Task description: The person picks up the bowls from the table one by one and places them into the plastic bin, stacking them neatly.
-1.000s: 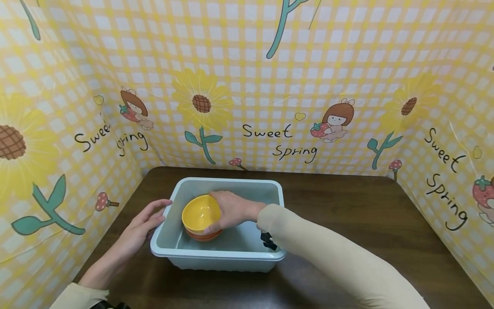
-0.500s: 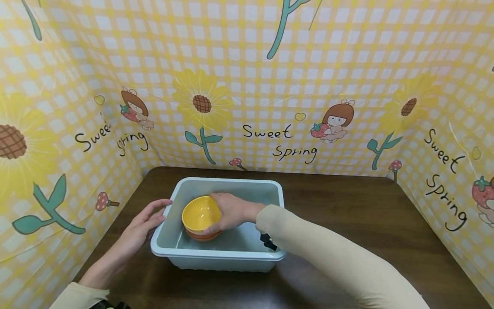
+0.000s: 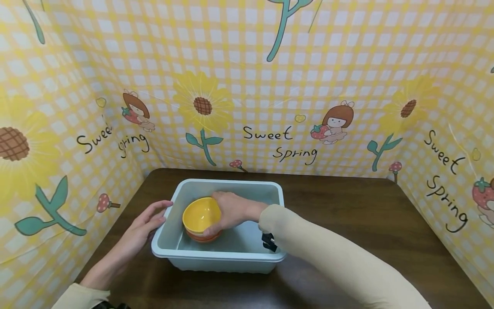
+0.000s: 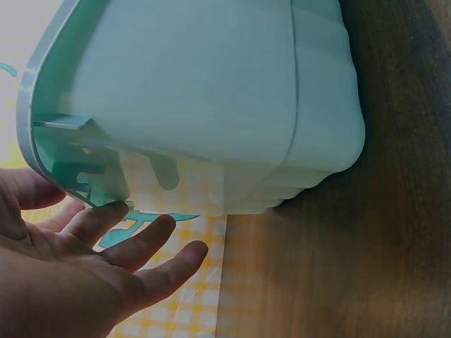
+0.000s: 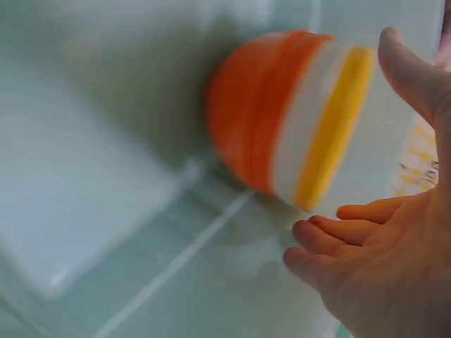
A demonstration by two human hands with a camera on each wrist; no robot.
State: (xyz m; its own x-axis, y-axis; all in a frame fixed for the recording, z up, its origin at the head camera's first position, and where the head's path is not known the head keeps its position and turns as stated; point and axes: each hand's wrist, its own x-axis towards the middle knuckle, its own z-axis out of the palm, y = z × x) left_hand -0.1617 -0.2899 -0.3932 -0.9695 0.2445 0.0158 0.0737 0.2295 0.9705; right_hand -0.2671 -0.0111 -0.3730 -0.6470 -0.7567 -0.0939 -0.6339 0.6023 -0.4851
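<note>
In the head view, a stack of nested bowls stands inside a pale blue-green plastic basin (image 3: 220,254), towards its left side. On top is a yellow bowl (image 3: 198,216); an orange bowl (image 3: 202,239) shows beneath. The right wrist view also shows a white band (image 5: 303,116) between yellow and orange. My right hand (image 3: 236,211) spans the yellow bowl's right side, thumb towards me, fingers towards the far side. In the right wrist view its fingers are spread, with small gaps to the rim. My left hand (image 3: 140,227) touches the basin's left rim with relaxed fingers.
The basin stands on a dark brown wooden table (image 3: 339,214). A yellow checked cloth (image 3: 262,98) with printed flowers and figures hangs around the table's back and sides. My right forearm crosses over the basin's right rim.
The yellow bowl has sunk very slightly in the stack. Both hands keep nearly the same places, and the head view has shifted a little.
</note>
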